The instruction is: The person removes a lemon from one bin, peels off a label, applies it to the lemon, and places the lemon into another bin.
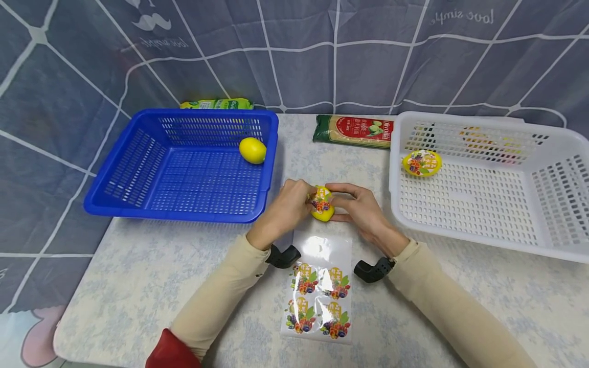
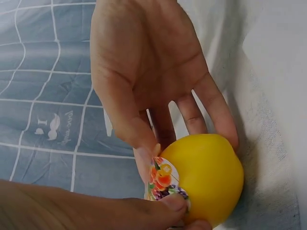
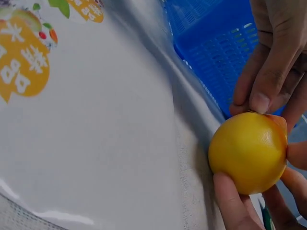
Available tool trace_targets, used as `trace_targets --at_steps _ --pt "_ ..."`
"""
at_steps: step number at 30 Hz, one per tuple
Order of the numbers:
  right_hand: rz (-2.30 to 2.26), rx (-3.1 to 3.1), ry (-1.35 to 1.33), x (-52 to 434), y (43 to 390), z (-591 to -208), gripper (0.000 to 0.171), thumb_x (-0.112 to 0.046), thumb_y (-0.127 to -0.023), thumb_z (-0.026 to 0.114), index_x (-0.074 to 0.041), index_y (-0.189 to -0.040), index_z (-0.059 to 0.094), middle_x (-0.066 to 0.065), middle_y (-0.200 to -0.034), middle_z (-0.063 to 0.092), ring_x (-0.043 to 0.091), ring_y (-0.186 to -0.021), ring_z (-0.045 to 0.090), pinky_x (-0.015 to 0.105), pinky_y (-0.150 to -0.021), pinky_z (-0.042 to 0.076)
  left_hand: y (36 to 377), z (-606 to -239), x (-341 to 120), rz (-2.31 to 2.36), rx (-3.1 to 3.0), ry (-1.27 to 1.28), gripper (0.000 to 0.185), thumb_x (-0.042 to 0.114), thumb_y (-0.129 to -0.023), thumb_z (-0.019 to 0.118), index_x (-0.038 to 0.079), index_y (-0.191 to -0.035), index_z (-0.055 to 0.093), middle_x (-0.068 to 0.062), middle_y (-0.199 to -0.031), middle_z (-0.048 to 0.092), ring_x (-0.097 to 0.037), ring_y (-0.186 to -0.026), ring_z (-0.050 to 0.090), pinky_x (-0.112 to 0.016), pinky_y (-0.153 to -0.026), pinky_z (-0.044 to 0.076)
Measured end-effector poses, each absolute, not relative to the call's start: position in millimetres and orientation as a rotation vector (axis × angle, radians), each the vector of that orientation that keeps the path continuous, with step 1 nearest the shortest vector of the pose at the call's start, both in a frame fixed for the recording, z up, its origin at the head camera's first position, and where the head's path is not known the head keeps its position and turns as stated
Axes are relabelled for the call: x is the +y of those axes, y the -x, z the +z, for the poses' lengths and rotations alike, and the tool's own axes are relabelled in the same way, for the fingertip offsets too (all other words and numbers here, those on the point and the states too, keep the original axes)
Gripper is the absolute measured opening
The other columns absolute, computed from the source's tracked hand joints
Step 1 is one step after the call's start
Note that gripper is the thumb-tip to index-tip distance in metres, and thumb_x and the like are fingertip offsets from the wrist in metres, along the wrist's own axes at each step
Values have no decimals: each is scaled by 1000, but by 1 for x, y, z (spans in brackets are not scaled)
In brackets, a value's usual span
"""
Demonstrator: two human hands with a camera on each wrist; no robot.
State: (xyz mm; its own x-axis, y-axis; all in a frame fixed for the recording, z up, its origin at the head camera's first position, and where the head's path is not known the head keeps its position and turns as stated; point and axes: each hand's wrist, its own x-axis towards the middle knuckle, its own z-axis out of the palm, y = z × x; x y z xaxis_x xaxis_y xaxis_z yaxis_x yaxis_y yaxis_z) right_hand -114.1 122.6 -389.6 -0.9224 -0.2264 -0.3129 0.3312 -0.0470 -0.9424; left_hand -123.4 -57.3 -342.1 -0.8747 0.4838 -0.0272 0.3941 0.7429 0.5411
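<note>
Left wrist only: sticker (image 2: 163, 181) on lemon (image 2: 206, 175).

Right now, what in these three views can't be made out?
- Printing on the sticker on the held lemon: too small in the head view, partly under a thumb in the left wrist view.
- Things behind the white basket: blurred through its far wall.
- Green packet: mostly hidden behind the blue basket.
- Right hand: cut off by the right wrist view's edge.

Lemon (image 1: 322, 206) in hands btwn 2 baskets, sticker sheet (image 1: 319, 294) in front
</note>
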Motion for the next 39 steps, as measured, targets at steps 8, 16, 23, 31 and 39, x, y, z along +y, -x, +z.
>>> trace_targets --at_steps 8,16,23,31,39 --pt "-2016 1890 -67 123 111 -387 51 4 -89 61 -2 -139 52 17 -138 50 24 -101 66 43 -81 57 124 -340 -58 746 2717 -735 22 -4 -87 58 6 -68 54 -2 -63 42 -15 -58 43 -23 -50 32" --pt "-1959 1981 40 126 108 -386 43 1 -91 60 -7 -134 61 13 -139 52 24 -101 67 45 -81 56 121 -345 -51 774 2782 -656 18 17 -92 70 3 -81 70 -1 -64 52 -14 -59 46 -22 -52 34" --pt "-1962 1998 33 124 108 -389 40 -14 -92 70 -8 -131 63 11 -135 54 24 -101 67 45 -80 57 121 -351 -52 867 2770 -633 19 18 -92 71 1 -101 74 2 -60 42 -12 -54 39 -22 -48 31" --pt "-2069 1943 28 125 99 -392 45 -10 -93 69 -8 -136 57 16 -135 48 21 -96 68 44 -83 56 110 -351 -58 957 2646 -597 48 24 -100 59 6 -144 48 -6 -70 53 -8 -47 38 -22 -44 32" --pt "-2141 2201 336 130 71 -371 39 -12 -92 70 -14 -130 65 5 -136 59 20 -123 56 39 -91 53 82 -334 -71 1388 2620 -649 43 29 -98 62 24 -140 56 -5 -117 57 -15 -85 66 -27 -70 54"
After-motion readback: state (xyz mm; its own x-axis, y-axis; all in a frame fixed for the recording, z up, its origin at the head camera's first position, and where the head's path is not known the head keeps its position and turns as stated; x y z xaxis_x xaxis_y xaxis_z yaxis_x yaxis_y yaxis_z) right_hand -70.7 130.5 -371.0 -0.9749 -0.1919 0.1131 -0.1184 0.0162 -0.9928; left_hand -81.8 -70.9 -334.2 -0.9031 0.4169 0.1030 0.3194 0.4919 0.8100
